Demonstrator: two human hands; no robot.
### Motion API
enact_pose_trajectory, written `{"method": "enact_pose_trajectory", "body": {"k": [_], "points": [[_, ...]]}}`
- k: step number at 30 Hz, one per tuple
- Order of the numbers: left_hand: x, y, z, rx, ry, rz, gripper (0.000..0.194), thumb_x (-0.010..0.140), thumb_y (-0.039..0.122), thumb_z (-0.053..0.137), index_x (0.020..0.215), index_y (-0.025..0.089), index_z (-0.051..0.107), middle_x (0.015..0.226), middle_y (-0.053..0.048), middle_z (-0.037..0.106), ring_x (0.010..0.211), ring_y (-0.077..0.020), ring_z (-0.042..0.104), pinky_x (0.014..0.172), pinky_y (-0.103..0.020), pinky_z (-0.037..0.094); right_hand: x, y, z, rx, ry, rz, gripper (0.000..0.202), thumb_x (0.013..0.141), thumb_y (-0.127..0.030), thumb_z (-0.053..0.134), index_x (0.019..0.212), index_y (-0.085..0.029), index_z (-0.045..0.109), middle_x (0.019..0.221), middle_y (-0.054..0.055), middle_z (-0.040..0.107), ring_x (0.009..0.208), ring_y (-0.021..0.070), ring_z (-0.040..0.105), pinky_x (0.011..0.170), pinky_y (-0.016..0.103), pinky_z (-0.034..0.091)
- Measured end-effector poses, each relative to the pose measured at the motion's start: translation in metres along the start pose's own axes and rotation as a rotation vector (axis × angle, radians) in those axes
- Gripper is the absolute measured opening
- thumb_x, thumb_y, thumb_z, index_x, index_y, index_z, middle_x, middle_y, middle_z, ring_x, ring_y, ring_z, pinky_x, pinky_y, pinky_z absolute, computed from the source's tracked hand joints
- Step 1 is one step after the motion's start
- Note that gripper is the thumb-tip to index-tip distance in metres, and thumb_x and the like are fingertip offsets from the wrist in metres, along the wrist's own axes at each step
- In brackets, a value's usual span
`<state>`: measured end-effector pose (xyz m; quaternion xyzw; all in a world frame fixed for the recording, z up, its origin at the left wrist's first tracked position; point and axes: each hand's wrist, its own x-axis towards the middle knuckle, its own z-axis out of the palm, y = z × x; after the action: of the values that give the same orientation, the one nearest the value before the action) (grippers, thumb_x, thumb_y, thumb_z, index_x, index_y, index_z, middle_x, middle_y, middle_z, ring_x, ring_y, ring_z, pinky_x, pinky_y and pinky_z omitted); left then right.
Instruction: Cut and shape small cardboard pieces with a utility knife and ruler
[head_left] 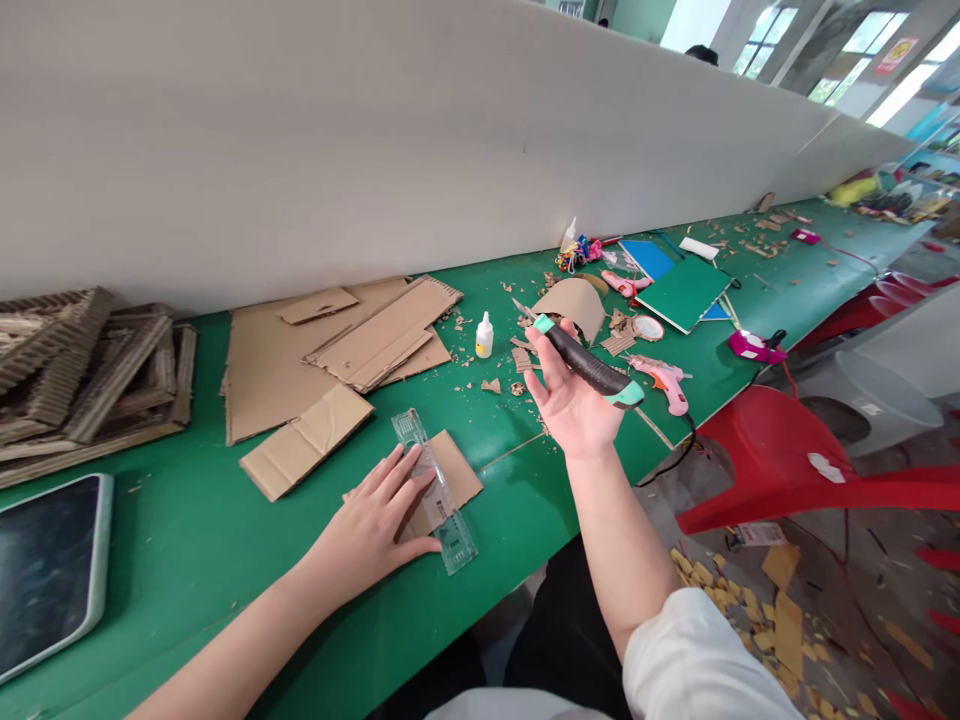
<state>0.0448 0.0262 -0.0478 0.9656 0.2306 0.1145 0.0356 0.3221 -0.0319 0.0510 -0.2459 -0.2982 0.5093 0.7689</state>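
My left hand (386,497) lies flat with its fingers spread. It presses a clear plastic ruler (459,545) onto a small piece of cardboard (455,466) on the green table. To the right, my right hand (574,405) is raised, palm turned up, its fingers and thumb around a black and mint-green utility knife (589,366). The knife's blade points up and to the left, away from the cardboard. Between and beyond the hands stands a small white glue bottle (484,337).
Cut cardboard sheets (277,370) lie behind my left hand, beside a stack of corrugated frames (97,370). A phone (52,570) rests at the left. Pink glue guns (667,383), a green board (685,292) and scraps spread to the right. A red chair (780,450) stands by the table edge.
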Motion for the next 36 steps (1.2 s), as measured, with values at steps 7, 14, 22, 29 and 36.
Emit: {"method": "enact_pose_trajectory", "body": {"k": [7,14,22,29,36], "points": [[0.0,0.0,0.0,0.012,0.0,0.001,0.077,0.075,0.073,0.045,0.131,0.02,0.049,0.147,-0.013,0.038,0.134,-0.0363,0.036,0.088,-0.048,0.052,0.001,0.0,-0.003,0.151,-0.062,-0.012,0.049,0.078,-0.032,0.047,0.126,-0.026,0.047,0.132,0.006,0.056,0.125,0.011,0.049,0.097,0.036,0.046],[0.0,-0.001,0.0,0.054,0.003,0.021,0.078,0.075,0.074,0.044,0.131,0.02,0.05,0.146,-0.014,0.039,0.133,-0.0356,0.037,0.089,-0.048,0.052,0.004,0.004,-0.003,0.123,0.042,-0.038,0.028,0.079,-0.038,0.056,0.105,-0.029,0.06,0.104,0.002,0.072,0.094,0.0117,0.068,0.069,0.027,0.056],[0.0,-0.001,-0.001,0.044,0.024,0.033,0.078,0.075,0.073,0.045,0.131,0.019,0.049,0.145,-0.015,0.039,0.133,-0.036,0.037,0.092,-0.048,0.05,0.005,0.006,0.005,0.024,0.139,-0.028,0.059,0.082,-0.07,0.033,0.073,-0.023,0.067,0.028,-0.007,0.045,0.022,0.0063,0.032,0.032,0.019,0.027],[0.001,0.001,-0.003,0.049,0.02,0.033,0.078,0.075,0.073,0.045,0.13,0.018,0.05,0.145,-0.014,0.04,0.134,-0.0351,0.037,0.094,-0.048,0.049,0.004,0.006,0.008,0.021,0.076,0.008,0.065,0.086,-0.067,0.023,0.078,-0.022,0.07,0.028,-0.008,0.038,0.024,0.0054,0.021,0.034,0.02,0.022],[0.002,0.001,-0.004,0.058,0.01,0.03,0.078,0.075,0.074,0.044,0.13,0.018,0.051,0.145,-0.015,0.04,0.133,-0.0353,0.038,0.093,-0.049,0.05,0.004,0.005,0.01,0.087,0.151,0.016,0.065,0.092,-0.055,0.014,0.082,-0.021,0.069,0.029,-0.007,0.039,0.025,0.006,0.019,0.035,0.019,0.022]]}}
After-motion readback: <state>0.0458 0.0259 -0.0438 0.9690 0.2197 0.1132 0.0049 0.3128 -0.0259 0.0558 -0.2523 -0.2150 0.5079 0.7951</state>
